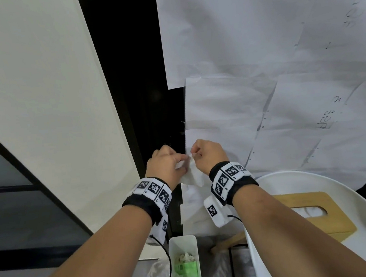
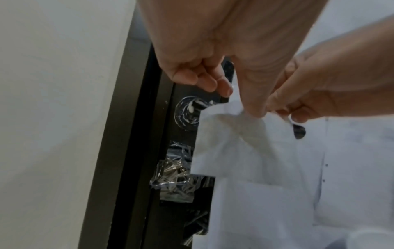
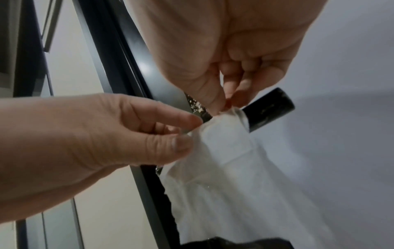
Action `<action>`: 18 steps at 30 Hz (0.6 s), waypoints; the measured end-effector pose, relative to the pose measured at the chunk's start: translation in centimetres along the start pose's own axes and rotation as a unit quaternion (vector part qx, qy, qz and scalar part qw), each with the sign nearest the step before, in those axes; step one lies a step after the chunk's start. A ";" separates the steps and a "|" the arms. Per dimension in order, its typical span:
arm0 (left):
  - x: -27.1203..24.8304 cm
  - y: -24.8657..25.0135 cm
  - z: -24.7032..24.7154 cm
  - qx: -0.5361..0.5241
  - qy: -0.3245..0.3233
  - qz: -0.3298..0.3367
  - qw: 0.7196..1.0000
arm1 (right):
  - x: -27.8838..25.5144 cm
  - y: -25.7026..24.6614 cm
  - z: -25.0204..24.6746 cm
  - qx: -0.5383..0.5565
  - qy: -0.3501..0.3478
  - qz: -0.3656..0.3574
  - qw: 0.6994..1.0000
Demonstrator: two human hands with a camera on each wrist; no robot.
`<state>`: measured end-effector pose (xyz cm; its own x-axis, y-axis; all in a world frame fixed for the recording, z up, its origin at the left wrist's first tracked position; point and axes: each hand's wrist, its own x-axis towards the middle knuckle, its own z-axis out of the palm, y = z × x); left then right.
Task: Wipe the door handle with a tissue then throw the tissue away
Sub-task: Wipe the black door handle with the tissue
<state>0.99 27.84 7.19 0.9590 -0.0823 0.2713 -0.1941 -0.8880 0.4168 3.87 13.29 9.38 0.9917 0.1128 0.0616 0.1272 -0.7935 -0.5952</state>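
A white tissue (image 1: pixel 192 175) hangs between both hands in front of the dark door edge. My left hand (image 1: pixel 168 162) pinches its upper left corner and my right hand (image 1: pixel 206 154) pinches its upper right edge. In the right wrist view the tissue (image 3: pixel 224 151) drapes over the black cylindrical door handle (image 3: pixel 270 109), whose free end sticks out to the right of it. The left wrist view shows the tissue (image 2: pixel 234 143), the handle's round base (image 2: pixel 187 112) and the handle tip (image 2: pixel 299 132). My hands hide the handle in the head view.
White paper sheets (image 1: pixel 259 64) are taped over the door. On the floor below stands a small white bin (image 1: pixel 184 263) holding crumpled tissues and a green wrapper. A wooden tissue box (image 1: pixel 314 212) sits on a white chair (image 1: pixel 316 181) at the right. Clear tape (image 2: pixel 170 178) covers the latch.
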 end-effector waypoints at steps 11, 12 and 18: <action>-0.1 1.0 1.7 0.138 0.055 0.108 0.983 | 0.3 1.3 -1.9 -0.145 -0.073 -0.024 0.986; -0.1 1.2 1.8 0.139 0.060 0.110 0.982 | 0.2 1.1 -2.0 -0.156 -0.086 -0.028 0.984; 0.2 0.5 2.8 0.124 0.079 0.110 0.983 | 0.6 1.7 -1.8 -0.148 -0.100 -0.009 0.984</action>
<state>1.69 26.15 5.03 0.8517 -0.2317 0.4701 -0.3187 -0.9410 0.1136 4.69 10.95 9.84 0.9693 0.2214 -0.1067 0.1747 -0.9262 -0.3342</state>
